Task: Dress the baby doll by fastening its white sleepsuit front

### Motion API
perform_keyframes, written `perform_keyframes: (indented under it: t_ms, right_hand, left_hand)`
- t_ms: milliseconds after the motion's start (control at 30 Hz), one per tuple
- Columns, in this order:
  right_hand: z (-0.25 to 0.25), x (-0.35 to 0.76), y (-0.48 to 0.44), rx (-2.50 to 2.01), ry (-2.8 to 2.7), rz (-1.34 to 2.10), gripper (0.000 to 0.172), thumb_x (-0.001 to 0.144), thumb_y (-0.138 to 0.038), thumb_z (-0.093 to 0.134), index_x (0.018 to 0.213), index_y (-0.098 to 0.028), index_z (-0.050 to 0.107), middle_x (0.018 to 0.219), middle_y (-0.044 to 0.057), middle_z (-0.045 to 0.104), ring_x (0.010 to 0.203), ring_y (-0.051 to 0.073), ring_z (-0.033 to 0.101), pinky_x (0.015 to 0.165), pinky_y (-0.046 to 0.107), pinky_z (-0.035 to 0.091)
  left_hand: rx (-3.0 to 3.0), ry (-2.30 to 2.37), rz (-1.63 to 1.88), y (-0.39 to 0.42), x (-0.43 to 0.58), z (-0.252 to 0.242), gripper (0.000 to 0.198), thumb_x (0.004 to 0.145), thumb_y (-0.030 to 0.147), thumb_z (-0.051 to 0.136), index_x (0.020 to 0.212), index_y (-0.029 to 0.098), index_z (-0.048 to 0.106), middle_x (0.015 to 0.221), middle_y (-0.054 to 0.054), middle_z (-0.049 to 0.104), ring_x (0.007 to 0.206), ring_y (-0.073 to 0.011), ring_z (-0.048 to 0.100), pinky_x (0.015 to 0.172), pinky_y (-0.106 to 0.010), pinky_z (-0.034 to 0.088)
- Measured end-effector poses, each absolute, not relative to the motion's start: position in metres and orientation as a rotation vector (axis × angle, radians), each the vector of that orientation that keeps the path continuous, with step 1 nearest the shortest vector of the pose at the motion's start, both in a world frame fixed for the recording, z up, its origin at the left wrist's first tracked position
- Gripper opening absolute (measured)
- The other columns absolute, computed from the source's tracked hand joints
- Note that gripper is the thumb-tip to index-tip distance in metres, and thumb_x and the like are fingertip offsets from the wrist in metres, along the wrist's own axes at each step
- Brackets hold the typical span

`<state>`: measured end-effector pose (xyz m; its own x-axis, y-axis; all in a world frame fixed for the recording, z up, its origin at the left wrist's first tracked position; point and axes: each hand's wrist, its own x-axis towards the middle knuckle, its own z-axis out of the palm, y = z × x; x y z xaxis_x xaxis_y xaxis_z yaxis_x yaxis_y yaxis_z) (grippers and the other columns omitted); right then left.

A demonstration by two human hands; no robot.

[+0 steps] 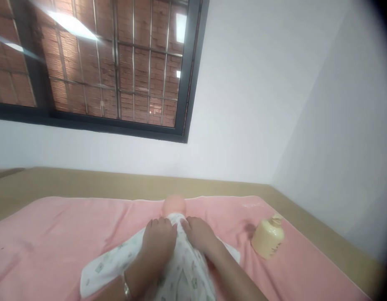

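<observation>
A baby doll (174, 205) with a smooth bald head lies on a pink cloth, its head toward the wall. It wears a white garment (179, 269) with a small green print, whose sleeves or sides spread out left and right. Just below the doll's neck, my left hand (160, 236) is closed on the left side of the garment, thumb toward the middle. My right hand (200, 234) has its fingers curled on the right side of the garment. The fingertips of both hands are partly hidden.
A pale yellow bottle (268, 237) stands to the right on the pink cloth (71, 225). Under the cloth is a tan surface (118, 179) that meets white walls (237, 104). A dark-framed window (181, 131) with metal bars is above on the left.
</observation>
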<state>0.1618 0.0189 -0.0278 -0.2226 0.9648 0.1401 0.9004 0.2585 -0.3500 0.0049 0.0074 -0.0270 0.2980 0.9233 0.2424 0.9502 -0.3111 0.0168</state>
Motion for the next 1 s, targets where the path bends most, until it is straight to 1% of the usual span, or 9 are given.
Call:
perform_keyframes:
  t_ms: [133,233,333,433,533,667,767,900,1000]
  right_hand:
    - [-0.02,0.144,-0.001,-1.605,-2.274,-0.018,0.045,0.096,-0.036,0.024,0.092,-0.015,0.064,0.089,0.014,0.066,0.087,0.025,0.06,0.077,0.035,0.042]
    - [-0.019,0.142,0.0,-1.66,-2.214,0.026,0.049,0.096,-0.043,0.023,0.094,-0.015,0.064,0.091,0.015,0.066,0.088,0.025,0.06,0.075,0.035,0.043]
    - [-0.02,0.155,0.013,-1.77,-2.167,0.288,0.062,0.095,-0.053,0.017,0.088,-0.015,0.065,0.089,0.014,0.068,0.082,0.024,0.062,0.068,0.032,0.043]
    - [-0.02,0.164,0.021,-1.736,-2.188,0.482,0.065,0.096,-0.051,0.013,0.085,-0.015,0.065,0.088,0.013,0.068,0.078,0.021,0.063,0.065,0.029,0.043]
    - [-0.021,0.159,0.016,-1.727,-2.205,0.299,0.053,0.097,-0.042,0.02,0.089,-0.014,0.065,0.088,0.014,0.068,0.079,0.021,0.062,0.066,0.029,0.042]
    - [-0.024,0.145,0.007,-1.697,-2.225,0.066,0.033,0.092,-0.028,0.033,0.09,-0.015,0.064,0.087,0.013,0.067,0.082,0.022,0.061,0.072,0.03,0.041]
    - [-0.028,0.149,0.013,-1.758,-2.174,0.145,0.042,0.095,-0.033,0.026,0.089,-0.015,0.064,0.087,0.012,0.067,0.081,0.022,0.062,0.071,0.031,0.041]
    - [-0.029,0.164,0.026,-1.791,-2.168,0.429,0.062,0.097,-0.046,0.014,0.087,-0.014,0.066,0.088,0.013,0.068,0.078,0.021,0.063,0.066,0.029,0.042]
    - [-0.025,0.162,0.022,-1.778,-2.183,0.339,0.058,0.097,-0.04,0.016,0.088,-0.014,0.066,0.088,0.014,0.068,0.078,0.021,0.062,0.066,0.029,0.042]
  left_hand:
    - [-2.53,-2.0,-0.411,0.024,-0.006,-0.026,0.047,0.094,0.039,0.027,0.087,0.016,0.066,0.088,-0.013,0.066,0.083,-0.0238,0.061,0.074,-0.036,0.042]
    - [-2.576,-2.078,-0.424,0.028,-0.009,-0.025,0.049,0.094,0.045,0.025,0.086,0.017,0.066,0.085,-0.01,0.067,0.079,-0.0228,0.061,0.071,-0.034,0.042]
    - [-2.493,-1.914,-0.331,0.019,-0.001,-0.023,0.039,0.092,0.031,0.031,0.085,0.014,0.066,0.084,-0.014,0.065,0.082,-0.0267,0.06,0.076,-0.041,0.041]
    - [-2.452,-1.798,-0.329,0.012,0.005,-0.024,0.029,0.085,0.014,0.036,0.082,0.012,0.065,0.083,-0.014,0.064,0.083,-0.026,0.059,0.078,-0.041,0.04]
    - [-2.515,-1.808,-0.305,0.017,0.002,-0.027,0.026,0.084,0.015,0.039,0.082,0.013,0.065,0.086,-0.013,0.064,0.082,-0.025,0.059,0.075,-0.038,0.041]
    - [-2.591,-2.035,-0.395,0.027,-0.008,-0.024,0.042,0.093,0.036,0.029,0.087,0.016,0.066,0.088,-0.011,0.066,0.082,-0.023,0.061,0.074,-0.035,0.044]
    - [-2.545,-2.063,-0.403,0.021,-0.006,-0.021,0.047,0.093,0.039,0.026,0.084,0.015,0.066,0.084,-0.011,0.066,0.079,-0.0232,0.061,0.074,-0.037,0.044]
    - [-2.574,-1.853,-0.358,0.008,0.002,-0.024,0.025,0.084,0.027,0.044,0.076,0.015,0.065,0.083,-0.011,0.065,0.084,-0.0237,0.06,0.081,-0.039,0.041]
    - [-2.594,-1.883,-0.381,0.013,0.0,-0.026,0.029,0.086,0.029,0.041,0.078,0.016,0.067,0.085,-0.012,0.066,0.085,-0.0243,0.06,0.08,-0.038,0.042]
